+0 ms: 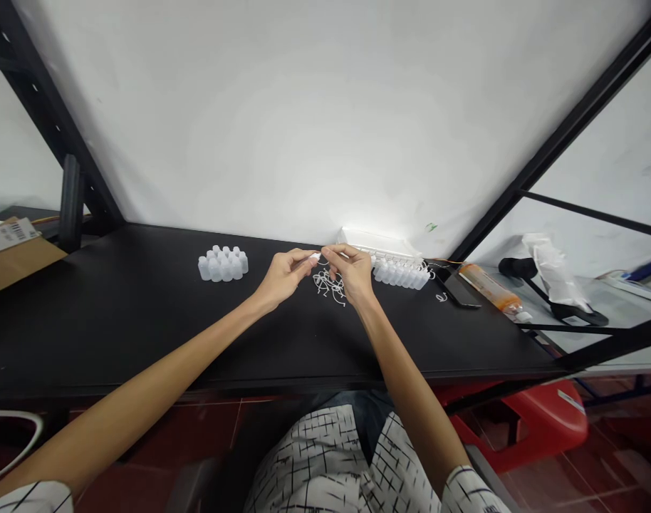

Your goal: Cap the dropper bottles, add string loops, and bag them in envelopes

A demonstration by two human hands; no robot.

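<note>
Over the black tabletop, my left hand (283, 278) pinches a small white cap (315, 256) between thumb and fingers. My right hand (353, 269) is closed in a pinch right beside that cap; what lies in its fingertips is too small to make out. Below the hands is a loose pile of thin, curved white plastic pieces (330, 286), partly covered by my right hand. A cluster of small translucent bottles (223, 265) with white caps stands to the left. To the right is a tight group of translucent bottles (400, 274) with white curved pieces at their tops.
Behind the right-hand bottles, a white box (382, 244) sits against the wall. A phone (461, 292) and an orange-labelled bottle (493, 291) lie at the right, near the black frame. Cardboard (21, 263) is at far left, a red stool (544, 427) below right.
</note>
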